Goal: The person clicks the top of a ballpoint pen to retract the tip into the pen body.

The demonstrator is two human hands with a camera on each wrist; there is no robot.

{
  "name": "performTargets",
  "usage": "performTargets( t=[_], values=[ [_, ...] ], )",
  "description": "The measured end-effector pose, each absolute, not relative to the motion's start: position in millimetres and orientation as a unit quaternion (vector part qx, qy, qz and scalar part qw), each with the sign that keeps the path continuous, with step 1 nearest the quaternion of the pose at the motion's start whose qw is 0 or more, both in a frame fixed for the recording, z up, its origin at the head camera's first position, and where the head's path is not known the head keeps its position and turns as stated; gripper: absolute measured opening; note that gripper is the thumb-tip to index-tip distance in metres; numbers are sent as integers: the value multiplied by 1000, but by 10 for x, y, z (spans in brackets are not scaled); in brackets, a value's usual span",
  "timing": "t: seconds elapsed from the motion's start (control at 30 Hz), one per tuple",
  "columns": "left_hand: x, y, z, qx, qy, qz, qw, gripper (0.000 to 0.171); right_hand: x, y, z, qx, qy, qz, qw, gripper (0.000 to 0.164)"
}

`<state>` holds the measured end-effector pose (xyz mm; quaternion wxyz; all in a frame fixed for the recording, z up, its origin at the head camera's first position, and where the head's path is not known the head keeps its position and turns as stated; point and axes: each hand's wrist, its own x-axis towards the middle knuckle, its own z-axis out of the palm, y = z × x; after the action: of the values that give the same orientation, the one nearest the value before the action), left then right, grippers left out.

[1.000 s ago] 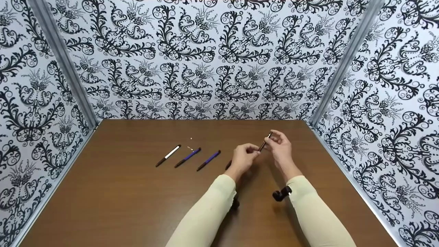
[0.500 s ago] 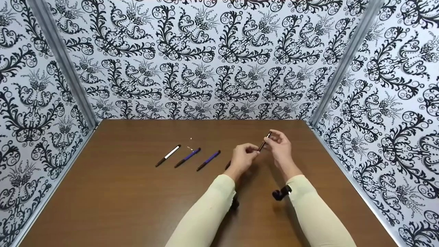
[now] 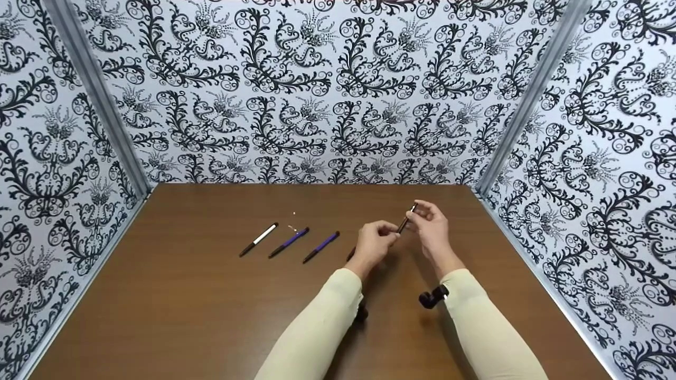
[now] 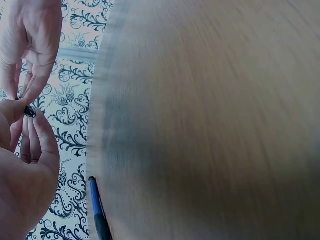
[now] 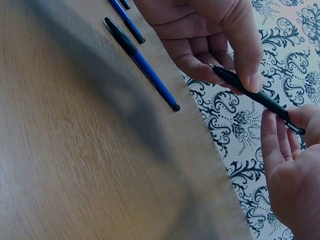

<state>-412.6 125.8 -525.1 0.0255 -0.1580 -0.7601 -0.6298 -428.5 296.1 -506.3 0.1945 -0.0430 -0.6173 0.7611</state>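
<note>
Both hands hold one black pen up over the right part of the table, tilted with its far end to the upper right. The left hand pinches it toward the tip end, thumb on the barrel in the right wrist view. At the clip end, the right hand grips the pen between thumb and fingers. In the left wrist view only a short dark end of the pen shows between the fingers. Another pen lies under the left wrist, mostly hidden in the head view.
To the left on the brown table lie a white pen, a blue pen and a second blue pen, slanted in a row. Small pale specks show behind them. Patterned walls enclose the table.
The pen's upper end shifts very slightly between the fingers. Otherwise the hands, and the pens on the table, stay in place.
</note>
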Motion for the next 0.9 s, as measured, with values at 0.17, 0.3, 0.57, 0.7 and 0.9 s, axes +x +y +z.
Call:
performTargets(
  t=[0.17, 0.3, 0.57, 0.7, 0.9],
  values=[
    [-4121, 1251, -5254, -156, -761, -629, 24, 10, -4277, 2952, -5055, -44, -614, 765, 190, 40],
    [-4139, 1257, -5265, -155, -762, -628, 29, 10, -4284, 2948, -5049, -45, -615, 764, 190, 41],
    [-4142, 1268, -5262, -156, -757, -634, 30, 11, -4283, 2953, -5041, -47, -623, 756, 194, 46],
    [-4138, 1268, -5259, -158, -758, -632, 32, 11, -4284, 2956, -5053, -48, -623, 756, 197, 48],
    [-4120, 1263, -5243, -158, -758, -633, 33, 11, -4303, 2961, -5075, -49, -627, 753, 195, 51]
  ],
)
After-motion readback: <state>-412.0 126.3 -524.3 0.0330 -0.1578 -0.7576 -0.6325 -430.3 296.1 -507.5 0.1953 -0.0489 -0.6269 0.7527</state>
